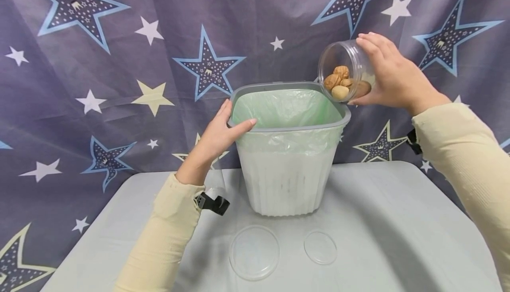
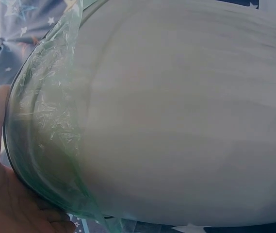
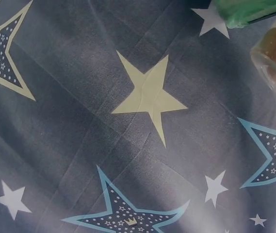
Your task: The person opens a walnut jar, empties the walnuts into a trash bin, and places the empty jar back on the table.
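Note:
In the head view a white trash can [image 1: 287,181] with a grey rim and a green plastic liner [image 1: 287,106] stands upright on the table. My left hand [image 1: 215,134] grips its rim at the left corner, thumb over the edge. At the right corner of the rim, my right hand [image 1: 398,75] holds a clear plastic jar [image 1: 336,55] tipped on its side. The jar's open mouth faces left toward the can. Several walnuts [image 1: 332,80] and other brown nuts lie along its lower wall. The left wrist view shows the can's side close up, with the liner folded over the rim.
Two clear round lids lie on the table before the can, a larger one [image 1: 255,253] and a smaller one [image 1: 320,247]. A clear container [image 1: 216,181] stands behind my left wrist. A star-patterned curtain [image 1: 255,26] hangs behind the grey-white table [image 1: 378,239].

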Tool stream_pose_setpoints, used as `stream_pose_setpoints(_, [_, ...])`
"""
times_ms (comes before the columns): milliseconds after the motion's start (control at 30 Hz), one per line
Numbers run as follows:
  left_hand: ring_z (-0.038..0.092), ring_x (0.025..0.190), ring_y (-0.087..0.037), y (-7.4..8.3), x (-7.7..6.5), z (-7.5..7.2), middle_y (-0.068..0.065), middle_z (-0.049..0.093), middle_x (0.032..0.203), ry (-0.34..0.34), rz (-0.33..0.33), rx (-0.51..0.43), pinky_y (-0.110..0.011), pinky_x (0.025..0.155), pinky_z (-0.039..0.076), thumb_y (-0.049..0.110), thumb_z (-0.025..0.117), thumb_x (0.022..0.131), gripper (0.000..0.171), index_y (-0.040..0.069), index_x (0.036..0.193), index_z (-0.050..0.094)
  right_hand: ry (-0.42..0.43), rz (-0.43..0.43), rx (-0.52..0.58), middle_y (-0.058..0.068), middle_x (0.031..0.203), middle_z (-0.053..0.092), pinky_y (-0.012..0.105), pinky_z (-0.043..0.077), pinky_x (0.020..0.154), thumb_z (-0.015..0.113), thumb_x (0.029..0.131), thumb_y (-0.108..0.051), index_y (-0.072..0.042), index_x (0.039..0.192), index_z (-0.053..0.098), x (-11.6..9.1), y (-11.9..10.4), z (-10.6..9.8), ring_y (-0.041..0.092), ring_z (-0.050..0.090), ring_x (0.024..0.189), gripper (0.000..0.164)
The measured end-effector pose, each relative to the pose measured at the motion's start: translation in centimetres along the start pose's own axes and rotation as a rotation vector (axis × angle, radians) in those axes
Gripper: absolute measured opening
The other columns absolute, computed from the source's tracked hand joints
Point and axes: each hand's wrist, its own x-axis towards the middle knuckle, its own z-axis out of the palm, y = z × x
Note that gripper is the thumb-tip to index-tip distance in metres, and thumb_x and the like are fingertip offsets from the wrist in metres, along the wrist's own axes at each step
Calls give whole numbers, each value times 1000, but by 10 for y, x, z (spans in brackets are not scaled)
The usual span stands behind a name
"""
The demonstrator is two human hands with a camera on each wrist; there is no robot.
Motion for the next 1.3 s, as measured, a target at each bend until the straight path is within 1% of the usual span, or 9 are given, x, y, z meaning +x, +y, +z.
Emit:
stream_pose_setpoints(100, [0,144,-16,-1,0,0,-1,-1,158,-5,-3,5,-39,116,8,49,60,86,94,5,151,7,-3,-18,3,27,141,35,40,19,114,89,39,-19,6,137,32,-1,0,1,42,29,133,116])
stream_pose_setpoints(233, [-1,144,-15,-1,1,-1,0,-2,158,-8,-3,13,-39,116,8,50,60,86,95,6,151,6,-9,-18,-8,27,142,34,39,20,114,89,40,-20,5,138,32,-1,-1,1,41,28,134,116])
stream_pose_setpoints(533, [0,144,-15,-1,0,0,0,-1,158,-7,1,-2,-39,116,9,48,60,86,94,6,151,7,-10,11,-34,29,141,35,40,20,114,91,41,-18,6,136,33,1,-3,3,42,28,134,115])
stream_pose_setpoints(700, [0,144,-16,-1,0,0,-1,-1,158,-5,3,5,-39,116,8,49,60,86,94,5,151,7,19,-61,-59,29,141,34,38,21,114,90,43,-20,7,137,32,3,-5,4,41,29,134,114])
stream_pose_setpoints(767, [-1,144,-16,0,0,0,-2,-1,158,-4,2,5,-39,116,8,49,60,86,95,5,151,7,29,-74,-77,29,141,34,38,22,114,90,43,-20,7,137,32,3,-5,2,41,29,134,113])
stream_pose_setpoints(900, [-1,144,-16,1,0,0,-1,-2,158,-7,4,0,-40,116,8,48,60,86,94,5,151,6,30,-17,-74,28,141,35,38,21,114,91,39,-15,7,136,34,-1,0,-1,41,29,134,115])
stream_pose_setpoints(1000, [-1,144,-16,1,0,0,-1,-2,158,-11,0,1,-40,116,8,49,60,86,94,6,151,6,27,19,-55,27,141,36,39,20,114,91,36,-15,6,136,35,-5,3,-2,42,28,135,117])
stream_pose_setpoints(1300, [-1,143,-15,0,0,1,-1,-1,158,-3,-3,-2,-38,116,8,49,61,86,95,4,150,7,12,22,-42,26,143,35,38,20,114,88,39,-21,3,139,33,-7,6,-3,38,27,137,117])
